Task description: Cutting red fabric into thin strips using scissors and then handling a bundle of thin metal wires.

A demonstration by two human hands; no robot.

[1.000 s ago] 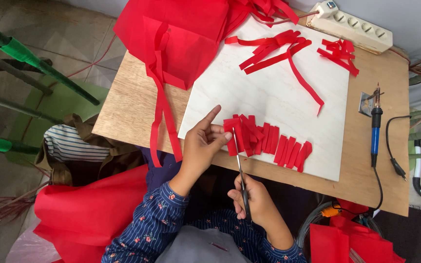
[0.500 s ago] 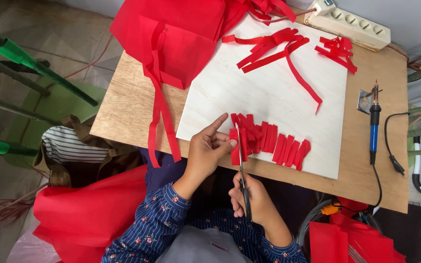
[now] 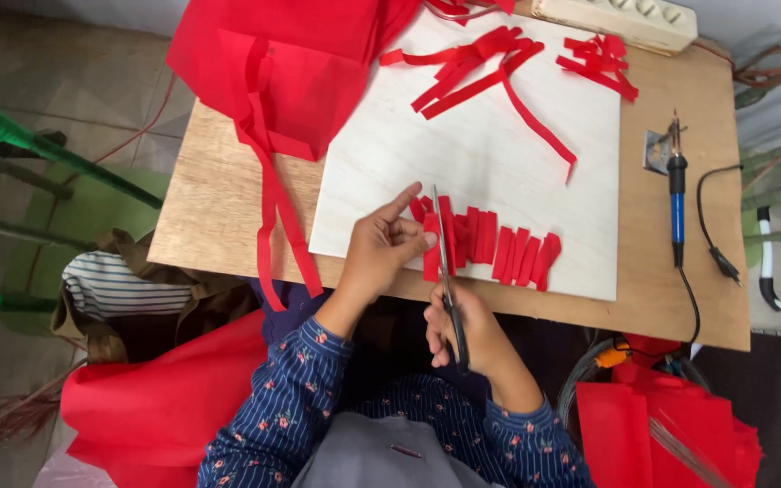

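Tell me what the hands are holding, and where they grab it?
The right hand holds scissors by the handles. The left hand pinches a short red strip at its edge.

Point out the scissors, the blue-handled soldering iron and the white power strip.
scissors (image 3: 446, 262), head view, on the blades.
blue-handled soldering iron (image 3: 676, 194), head view, on the blue handle.
white power strip (image 3: 621, 18), head view, on its top face.

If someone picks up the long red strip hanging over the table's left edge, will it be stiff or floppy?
Probably floppy: the long red strip droops over the wooden table edge. It looks thin, so likely light. It may snag, since it seems joined to the red fabric.
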